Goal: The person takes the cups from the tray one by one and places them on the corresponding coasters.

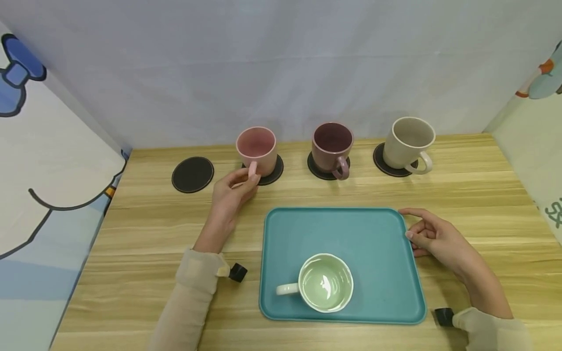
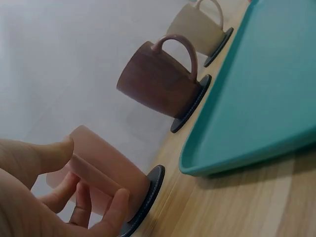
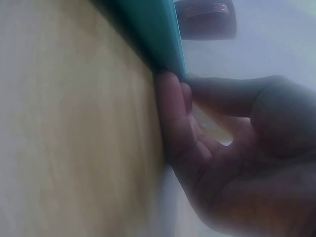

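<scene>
My left hand (image 1: 231,195) is at the handle of a pink mug (image 1: 259,148), which sits on a round black coaster (image 1: 277,171). In the left wrist view the thumb lies on top of the mug's handle (image 2: 96,175) and the fingers curl around it from the other side. At the right edge of a teal tray (image 1: 369,258), my right hand (image 1: 439,239) pinches the rim between thumb and fingers. A pale green mug (image 1: 326,282) stands in the tray's front half, its handle pointing left.
A bare black coaster (image 1: 192,174) lies to the left of the pink mug. Farther right, a dark mauve mug (image 1: 330,155) and a cream mug (image 1: 401,148) stand on coasters along the back. Behind them rises a white cloth wall (image 1: 281,73).
</scene>
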